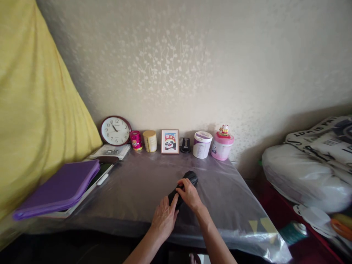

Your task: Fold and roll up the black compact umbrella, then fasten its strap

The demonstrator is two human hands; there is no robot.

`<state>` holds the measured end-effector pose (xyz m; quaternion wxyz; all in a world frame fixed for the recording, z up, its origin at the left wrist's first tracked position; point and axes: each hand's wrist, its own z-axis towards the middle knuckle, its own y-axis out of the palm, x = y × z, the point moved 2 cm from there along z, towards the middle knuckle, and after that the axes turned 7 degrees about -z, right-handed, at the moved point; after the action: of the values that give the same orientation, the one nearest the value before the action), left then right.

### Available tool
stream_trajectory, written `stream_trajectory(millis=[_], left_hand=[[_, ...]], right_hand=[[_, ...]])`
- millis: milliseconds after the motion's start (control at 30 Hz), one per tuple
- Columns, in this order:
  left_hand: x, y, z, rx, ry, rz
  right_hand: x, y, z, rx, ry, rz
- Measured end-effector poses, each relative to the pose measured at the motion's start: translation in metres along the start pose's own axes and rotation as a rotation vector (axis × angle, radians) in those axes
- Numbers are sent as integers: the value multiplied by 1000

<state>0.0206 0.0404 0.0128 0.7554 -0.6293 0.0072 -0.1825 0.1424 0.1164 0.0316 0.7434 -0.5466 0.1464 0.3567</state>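
A black folded umbrella [191, 177] lies slantwise on the plastic-covered table [132, 194], its wider pleated end pointing away from me to the right. My left hand [165, 216] closes round its near end, the index finger laid along it. Further up, my right hand [189, 192] is bent over the middle with thumb and fingers pinching the dark fabric. Both hands touch the umbrella and nearly meet each other. The parts under my palms and fingers are hidden.
Along the wall stand a clock [116, 131], a pink can [135, 140], a yellow tin [150, 141], a framed panda picture [170, 142], a white tub [202, 146] and a pink tub [221, 147]. A purple folder [59, 185] lies left. White bags [305, 176] are piled right.
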Motion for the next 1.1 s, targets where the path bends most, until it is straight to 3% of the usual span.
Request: stream_trajectory(millis=[133, 233, 367, 667, 867, 1100], left_hand=[[-1, -1, 0, -14, -3, -46], [-3, -2, 1, -23, -2, -79], [-9, -6, -1, -40, 18, -124], [-27, -13, -11, -171, -7, -448], [-32, -11, -19, -152, -36, -545], [-31, -1, -27, -102, -26, -452]], right_hand=[[-4, 1, 1, 16, -6, -63], [1, 0, -2, 40, 47, 123], [16, -1, -13, 103, 268, 434], [20, -6, -27, 223, 368, 606], [10, 2, -24, 218, 282, 527], [-3, 7, -26, 235, 148, 164]])
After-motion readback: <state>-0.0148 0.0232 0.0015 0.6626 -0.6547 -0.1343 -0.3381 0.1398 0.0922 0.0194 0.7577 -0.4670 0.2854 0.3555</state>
